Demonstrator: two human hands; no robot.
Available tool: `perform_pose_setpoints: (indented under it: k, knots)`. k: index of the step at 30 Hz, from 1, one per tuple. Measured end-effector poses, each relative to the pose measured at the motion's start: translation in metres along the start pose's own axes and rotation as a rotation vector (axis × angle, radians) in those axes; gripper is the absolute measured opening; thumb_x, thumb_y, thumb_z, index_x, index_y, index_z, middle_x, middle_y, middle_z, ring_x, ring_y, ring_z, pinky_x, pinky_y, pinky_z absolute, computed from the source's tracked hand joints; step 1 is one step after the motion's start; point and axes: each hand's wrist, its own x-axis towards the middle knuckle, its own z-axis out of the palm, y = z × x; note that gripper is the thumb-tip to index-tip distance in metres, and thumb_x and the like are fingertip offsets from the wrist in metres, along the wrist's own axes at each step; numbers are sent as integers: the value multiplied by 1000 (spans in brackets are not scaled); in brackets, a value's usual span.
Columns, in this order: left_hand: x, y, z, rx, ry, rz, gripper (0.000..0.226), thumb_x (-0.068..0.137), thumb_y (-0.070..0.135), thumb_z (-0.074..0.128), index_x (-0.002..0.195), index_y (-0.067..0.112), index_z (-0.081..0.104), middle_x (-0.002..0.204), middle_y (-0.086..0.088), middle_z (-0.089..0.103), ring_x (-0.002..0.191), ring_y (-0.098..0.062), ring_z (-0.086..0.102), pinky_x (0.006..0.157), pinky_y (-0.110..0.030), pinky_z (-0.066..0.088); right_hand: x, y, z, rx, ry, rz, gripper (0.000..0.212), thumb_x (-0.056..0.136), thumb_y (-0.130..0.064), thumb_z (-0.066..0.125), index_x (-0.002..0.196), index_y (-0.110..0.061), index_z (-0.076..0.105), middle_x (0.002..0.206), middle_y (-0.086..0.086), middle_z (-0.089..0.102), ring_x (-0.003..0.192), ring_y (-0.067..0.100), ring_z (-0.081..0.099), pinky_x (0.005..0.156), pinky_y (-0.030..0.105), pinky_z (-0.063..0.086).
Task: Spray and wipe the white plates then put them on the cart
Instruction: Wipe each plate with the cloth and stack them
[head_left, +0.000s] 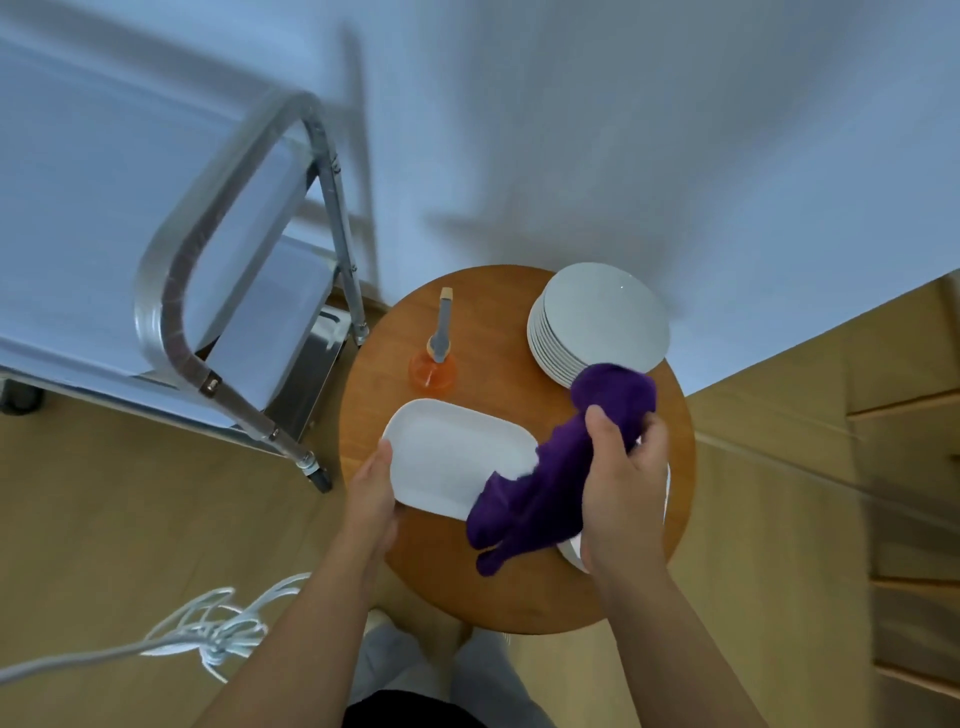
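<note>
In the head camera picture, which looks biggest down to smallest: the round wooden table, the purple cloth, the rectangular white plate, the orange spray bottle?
1. Round wooden table
2. Purple cloth and rectangular white plate: too alike to rank
3. Orange spray bottle

Looks like some back-of-house dish area in a restaurant or canteen: steel service cart (218, 291) at left, a stack of white plates (597, 322) on a small round wooden table (519, 587), wood-look floor.
</note>
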Motion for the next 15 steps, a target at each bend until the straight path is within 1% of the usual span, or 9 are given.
perform_pose_setpoints:
  k: [3, 5, 7, 8, 9, 10, 11, 13, 15]
  knots:
    - [-25, 33, 25, -136, 1, 20, 42, 97, 48, 42, 130, 23, 51, 118, -9, 61, 109, -31, 58, 94, -53, 50, 0, -25, 0, 33, -59, -51, 42, 88, -14, 60, 124, -29, 43, 98, -6, 63, 88, 12, 65, 67, 20, 54]
    - [-45, 51, 42, -203, -28, 69, 44, 97, 49, 41, 132, 24, 50, 120, -9, 60, 110, -30, 58, 91, -50, 52, 2, -34, -2, -145, -100, -88, 50, 88, -10, 60, 130, -23, 38, 108, -3, 58, 92, 13, 60, 66, 16, 50]
    - [-67, 67, 54, -268, -49, 122, 44, 96, 50, 41, 131, 25, 51, 116, -7, 62, 106, -27, 60, 78, -42, 57, 3, -38, -4, -383, -129, -118, 51, 87, -13, 61, 131, -21, 35, 117, 1, 51, 101, 15, 55, 65, 14, 45]
    - [-77, 75, 59, -309, -64, 139, 42, 96, 51, 41, 128, 26, 52, 114, -5, 63, 103, -26, 61, 71, -38, 58, 3, -38, -5, -492, -147, -120, 57, 88, -19, 61, 136, -18, 31, 127, 5, 45, 110, 20, 51, 74, 19, 48]
    - [-88, 81, 64, -345, -87, 151, 38, 95, 51, 42, 122, 28, 54, 112, -4, 64, 101, -26, 62, 67, -36, 58, 2, -38, -5, -611, -162, -127, 67, 89, -28, 59, 143, -15, 22, 139, 10, 35, 122, 26, 42, 89, 29, 47]
    - [-99, 86, 68, -369, -112, 158, 32, 95, 51, 42, 114, 30, 56, 110, -4, 65, 99, -26, 63, 65, -35, 58, 0, -36, -4, -737, -165, -147, 77, 91, -37, 55, 148, -12, 9, 149, 13, 22, 133, 31, 29, 105, 38, 38]
    - [-109, 89, 72, -381, -131, 164, 26, 95, 50, 43, 107, 32, 57, 107, -4, 67, 98, -26, 64, 65, -36, 59, -2, -35, -3, -848, -135, -187, 82, 93, -46, 48, 149, -11, -1, 154, 14, 10, 140, 34, 15, 114, 42, 23]
    - [-130, 93, 78, -394, -159, 184, 21, 95, 49, 45, 99, 33, 58, 94, -1, 73, 93, -26, 66, 62, -37, 59, -5, -37, -1, -963, -21, -288, 83, 94, -54, 34, 149, -10, -10, 157, 16, -3, 144, 32, -1, 117, 42, 1]
    - [-146, 93, 81, -373, -197, 245, 19, 95, 49, 45, 95, 35, 59, 81, 4, 75, 88, -24, 67, 60, -36, 59, -5, -43, 2, -960, 88, -354, 83, 93, -58, 28, 149, -9, -9, 157, 16, -4, 144, 31, -4, 116, 38, -4]
